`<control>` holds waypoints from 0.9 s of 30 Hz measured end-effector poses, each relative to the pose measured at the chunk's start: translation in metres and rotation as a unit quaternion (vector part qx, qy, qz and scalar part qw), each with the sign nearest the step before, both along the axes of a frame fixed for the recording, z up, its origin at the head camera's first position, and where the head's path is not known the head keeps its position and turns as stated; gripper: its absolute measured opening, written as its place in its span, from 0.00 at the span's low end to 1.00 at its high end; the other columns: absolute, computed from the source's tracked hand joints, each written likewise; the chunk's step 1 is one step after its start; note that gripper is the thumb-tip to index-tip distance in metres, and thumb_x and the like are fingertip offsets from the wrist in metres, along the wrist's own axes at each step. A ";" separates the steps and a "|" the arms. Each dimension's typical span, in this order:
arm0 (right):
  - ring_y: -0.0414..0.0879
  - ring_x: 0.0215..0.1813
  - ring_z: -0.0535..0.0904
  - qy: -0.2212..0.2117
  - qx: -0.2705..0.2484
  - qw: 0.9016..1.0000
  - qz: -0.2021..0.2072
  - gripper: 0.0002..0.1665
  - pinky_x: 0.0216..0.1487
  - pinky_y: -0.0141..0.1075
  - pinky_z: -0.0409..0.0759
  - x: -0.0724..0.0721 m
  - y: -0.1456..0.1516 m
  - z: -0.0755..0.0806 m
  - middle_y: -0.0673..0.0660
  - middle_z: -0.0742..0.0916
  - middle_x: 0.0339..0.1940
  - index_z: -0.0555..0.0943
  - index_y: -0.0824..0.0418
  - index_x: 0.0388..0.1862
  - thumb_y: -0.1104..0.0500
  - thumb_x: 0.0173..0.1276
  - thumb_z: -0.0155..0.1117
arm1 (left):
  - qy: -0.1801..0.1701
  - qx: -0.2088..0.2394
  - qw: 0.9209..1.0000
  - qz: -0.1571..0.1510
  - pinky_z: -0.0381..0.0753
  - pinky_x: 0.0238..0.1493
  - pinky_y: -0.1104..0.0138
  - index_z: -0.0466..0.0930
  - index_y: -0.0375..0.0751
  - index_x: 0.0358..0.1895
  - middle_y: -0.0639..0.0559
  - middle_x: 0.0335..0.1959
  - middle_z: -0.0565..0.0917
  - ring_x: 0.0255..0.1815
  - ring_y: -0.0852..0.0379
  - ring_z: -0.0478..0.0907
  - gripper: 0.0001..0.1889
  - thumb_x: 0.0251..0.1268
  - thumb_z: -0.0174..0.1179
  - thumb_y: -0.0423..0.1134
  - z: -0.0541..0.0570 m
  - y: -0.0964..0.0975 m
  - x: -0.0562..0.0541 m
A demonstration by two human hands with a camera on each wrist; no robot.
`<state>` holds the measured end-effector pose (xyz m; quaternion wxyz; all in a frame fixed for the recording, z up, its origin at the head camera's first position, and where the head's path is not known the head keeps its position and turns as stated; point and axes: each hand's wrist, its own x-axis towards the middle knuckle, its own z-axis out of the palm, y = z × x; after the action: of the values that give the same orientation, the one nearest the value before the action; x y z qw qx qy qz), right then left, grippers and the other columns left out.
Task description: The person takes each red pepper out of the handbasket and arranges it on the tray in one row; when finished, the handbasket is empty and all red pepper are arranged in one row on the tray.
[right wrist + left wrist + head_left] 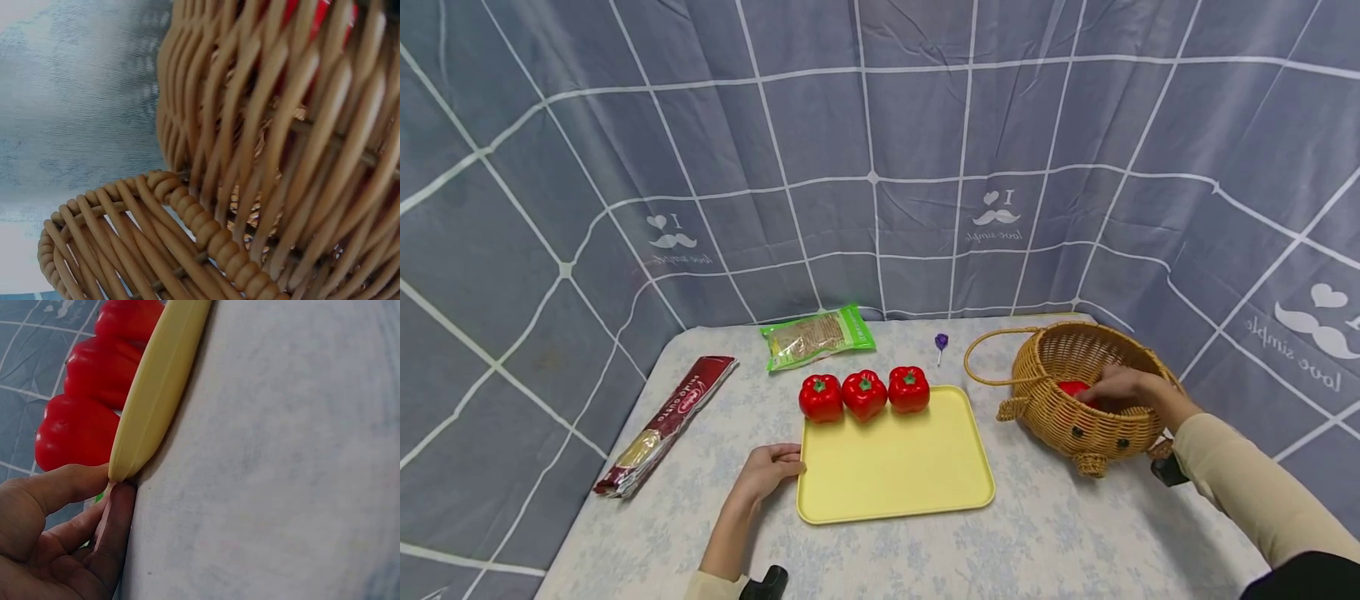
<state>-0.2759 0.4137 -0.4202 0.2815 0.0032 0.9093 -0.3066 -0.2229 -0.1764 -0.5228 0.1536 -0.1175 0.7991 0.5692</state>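
Note:
My left hand [766, 475] pinches the left edge of a yellow tray [895, 479]. In the left wrist view the thumb and fingertips meet at the tray's corner [140, 434]. Three red bell peppers stand in a row along the tray's far side: a left one [821, 400], a middle one [864, 397] and a right one [909, 390]. My right hand [1126, 388] reaches inside a wicker basket [1052, 417] and grips another red bell pepper [1072, 387], mostly hidden by hand and basket wall. The right wrist view shows only wicker, with red behind the weave.
A green-edged food packet [818, 337] lies behind the peppers. On the left is a long dark-red packet [670, 425]. A purple lollipop [941, 342] lies between tray and basket, near the basket's looped handle [976, 360]. A grey checked curtain [820, 150] surrounds the table.

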 end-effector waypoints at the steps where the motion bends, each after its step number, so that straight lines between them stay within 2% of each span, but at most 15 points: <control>1: 0.36 0.18 0.58 0.006 0.004 1.000 0.006 0.26 0.23 0.28 0.61 0.000 -0.001 -0.001 0.42 0.65 0.12 0.65 0.51 0.11 0.49 0.64 0.64 | 0.001 0.000 1.000 -0.001 0.81 0.38 0.69 0.78 0.26 0.54 0.43 0.40 0.84 0.36 0.59 0.79 0.21 0.56 0.65 0.29 -0.001 0.000 0.000; 4: 0.37 0.20 0.59 0.005 0.008 1.000 0.009 0.24 0.24 0.29 0.61 0.002 -0.005 -0.004 0.43 0.65 0.13 0.66 0.51 0.12 0.49 0.64 0.63 | 0.000 0.000 1.000 0.002 0.81 0.38 0.69 0.79 0.26 0.54 0.44 0.39 0.83 0.36 0.59 0.79 0.20 0.56 0.65 0.29 -0.002 0.000 0.002; 13: 0.37 0.20 0.64 -0.015 -0.031 0.999 -0.003 0.22 0.26 0.30 0.65 0.002 -0.014 -0.005 0.45 0.69 0.14 0.68 0.54 0.14 0.53 0.67 0.61 | 0.004 0.002 1.000 -0.003 0.80 0.37 0.69 0.79 0.26 0.54 0.44 0.39 0.84 0.36 0.60 0.79 0.21 0.55 0.66 0.29 -0.006 0.002 0.005; 19: 0.37 0.20 0.66 0.013 -0.034 0.999 0.014 0.18 0.26 0.30 0.66 -0.002 -0.016 -0.003 0.45 0.71 0.14 0.76 0.59 0.18 0.54 0.67 0.61 | 0.011 0.003 1.000 -0.003 0.81 0.38 0.68 0.78 0.25 0.53 0.43 0.39 0.84 0.35 0.59 0.79 0.20 0.56 0.65 0.28 -0.005 0.002 0.004; 23: 0.37 0.22 0.68 0.039 -0.045 0.998 0.029 0.18 0.26 0.30 0.67 -0.003 -0.012 0.001 0.44 0.74 0.16 0.79 0.60 0.21 0.48 0.63 0.67 | 0.012 0.001 1.000 -0.002 0.79 0.38 0.69 0.79 0.25 0.53 0.43 0.39 0.84 0.36 0.59 0.79 0.20 0.56 0.65 0.29 -0.002 0.002 0.002; 25: 0.38 0.23 0.68 0.058 -0.041 0.997 0.020 0.22 0.27 0.32 0.67 -0.003 -0.011 0.005 0.45 0.74 0.17 0.78 0.61 0.21 0.45 0.59 0.70 | 0.009 -0.002 1.000 0.000 0.79 0.38 0.70 0.79 0.26 0.53 0.44 0.38 0.83 0.36 0.59 0.78 0.20 0.56 0.65 0.29 -0.002 0.001 0.001; 27: 0.39 0.26 0.69 0.076 -0.029 0.997 0.000 0.24 0.29 0.32 0.69 -0.003 -0.011 0.009 0.46 0.77 0.20 0.80 0.65 0.26 0.44 0.57 0.72 | 0.009 -0.006 1.000 0.000 0.78 0.37 0.71 0.79 0.27 0.53 0.45 0.38 0.83 0.36 0.59 0.78 0.20 0.56 0.65 0.30 -0.002 0.000 -0.001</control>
<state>-0.2788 0.4025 -0.4111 0.2112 -0.0285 0.9187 -0.3324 -0.2235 -0.1760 -0.5245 0.1458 -0.1129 0.8042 0.5651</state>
